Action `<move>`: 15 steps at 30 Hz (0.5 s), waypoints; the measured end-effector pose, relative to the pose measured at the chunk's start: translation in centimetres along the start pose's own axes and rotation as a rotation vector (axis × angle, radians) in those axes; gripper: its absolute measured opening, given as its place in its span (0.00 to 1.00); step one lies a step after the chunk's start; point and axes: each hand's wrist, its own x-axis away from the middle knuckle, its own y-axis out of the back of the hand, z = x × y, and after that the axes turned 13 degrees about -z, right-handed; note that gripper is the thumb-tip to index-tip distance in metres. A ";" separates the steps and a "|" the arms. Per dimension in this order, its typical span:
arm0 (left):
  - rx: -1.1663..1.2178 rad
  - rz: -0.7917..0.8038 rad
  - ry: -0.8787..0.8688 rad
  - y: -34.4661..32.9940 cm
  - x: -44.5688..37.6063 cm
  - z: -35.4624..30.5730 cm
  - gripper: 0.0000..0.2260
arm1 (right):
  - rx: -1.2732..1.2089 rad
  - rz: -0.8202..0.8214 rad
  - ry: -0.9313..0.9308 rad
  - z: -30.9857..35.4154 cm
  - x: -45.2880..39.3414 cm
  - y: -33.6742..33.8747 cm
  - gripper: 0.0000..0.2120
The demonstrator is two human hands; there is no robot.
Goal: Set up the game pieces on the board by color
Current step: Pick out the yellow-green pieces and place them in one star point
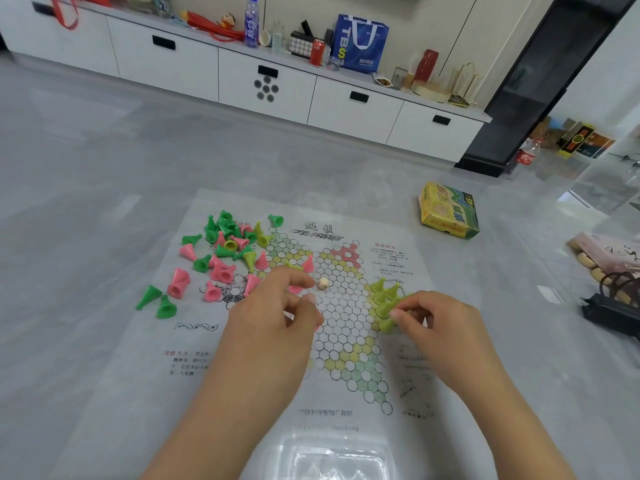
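Your paper game board [349, 327] lies flat on the gray floor [86, 168] in front of you. It has a star shape made of little circles.

Your right hand [440, 327] is over the right point of the star. Your thumb and finger pinch a yellow-green piece [387, 323] at its near edge. Other yellow-green pieces [382, 292] stand upright in a small bunch just beyond it, on the yellow part of the star.

Your left hand [277, 317] is over the left side of the board. Its fingers are curled. A bit of pink shows just past the fingers, but you cannot tell if the hand is holding anything.

A small cream-colored die [323, 283] sits on the board, just beside your left fingertips.

A big heap of loose pieces [221, 251] lies on the far left part of the paper. Dark green, pink and a few yellow-green ones are all mixed up there, and most lie on their sides. Two dark green pieces [157, 301] lie a bit apart at the left edge of the paper. One pink piece [308, 263] stands on the star near the heap.

A yellow and green box [448, 211] sits on the floor to the far right of the board. A clear plastic tray [332, 455] is at the near edge, between your arms.
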 end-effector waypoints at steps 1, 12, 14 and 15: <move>0.000 0.003 0.005 0.0 0.0 0.0 0.08 | -0.018 -0.016 -0.001 0.2 0.0 0.3 0.04; 0.051 -0.030 0.019 1.7 -0.4 -0.4 0.09 | 0.044 0.267 0.360 9.6 -3.8 -3.2 0.14; 0.027 -0.058 -0.005 2.3 -0.6 -0.4 0.10 | 0.203 0.304 0.431 10.9 -5.6 -5.4 0.14; 0.014 -0.067 -0.011 2.6 -0.7 -0.5 0.10 | 0.279 0.321 0.465 11.3 -6.3 -6.3 0.13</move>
